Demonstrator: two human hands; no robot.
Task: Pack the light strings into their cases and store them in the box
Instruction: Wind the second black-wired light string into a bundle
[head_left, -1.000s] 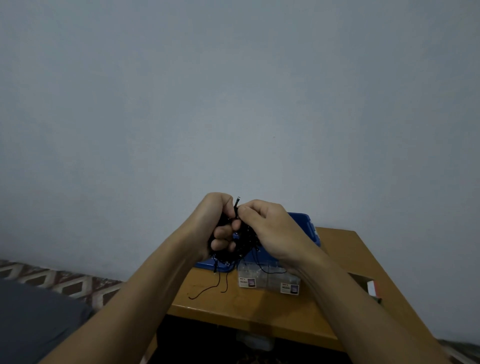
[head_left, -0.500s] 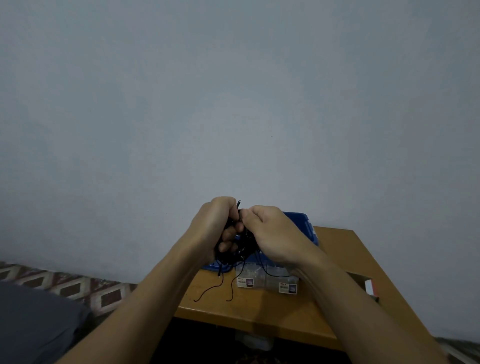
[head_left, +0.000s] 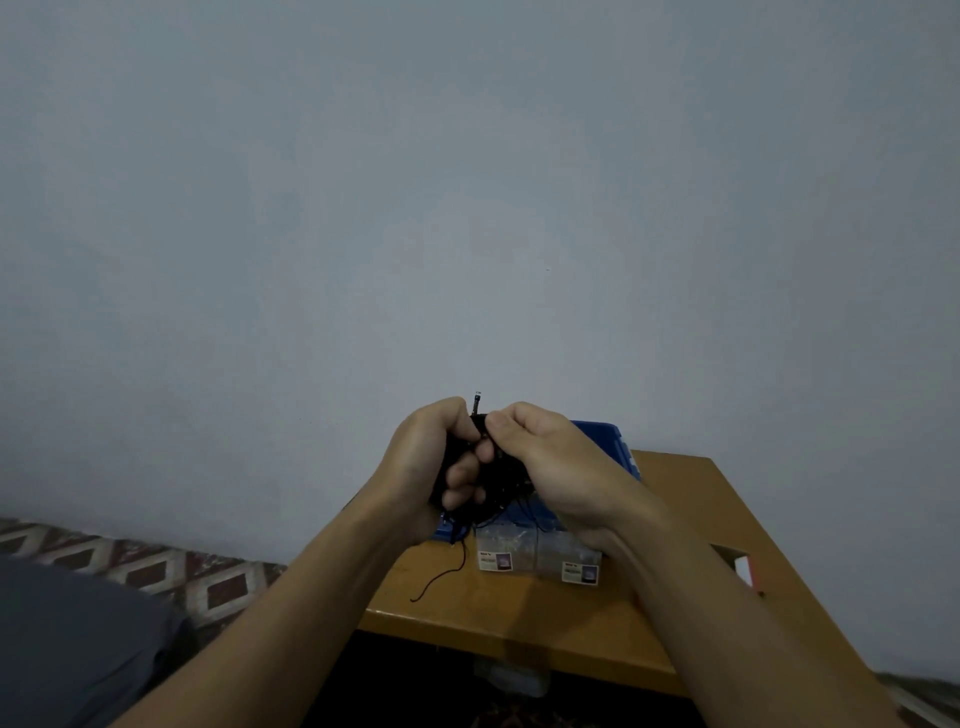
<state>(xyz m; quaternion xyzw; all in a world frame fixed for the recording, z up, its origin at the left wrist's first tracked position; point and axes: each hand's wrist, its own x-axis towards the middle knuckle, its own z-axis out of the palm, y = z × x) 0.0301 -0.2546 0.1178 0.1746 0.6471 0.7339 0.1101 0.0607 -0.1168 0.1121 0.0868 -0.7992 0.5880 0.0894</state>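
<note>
1. The light string (head_left: 497, 479) is a black wad held above the table (head_left: 685, 499), with one end hanging toward 7 o'clock. I judge that end could snag, or the wad could spring apart.
2. The left hand (head_left: 428, 467) curls round the wad, and the right hand (head_left: 550, 462) pinches its 12 o'clock end.
3. Clear cases (head_left: 540, 552) lie at 6 o'clock, the blue box (head_left: 605, 436) at 3.

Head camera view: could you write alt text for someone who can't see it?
Two bare hands, raised before a plain grey wall, bundle a black light string: the left hand grips it and the right hand pinches it. One loose end hangs over a wooden table, where clear cases sit in front of a blue box.
</note>
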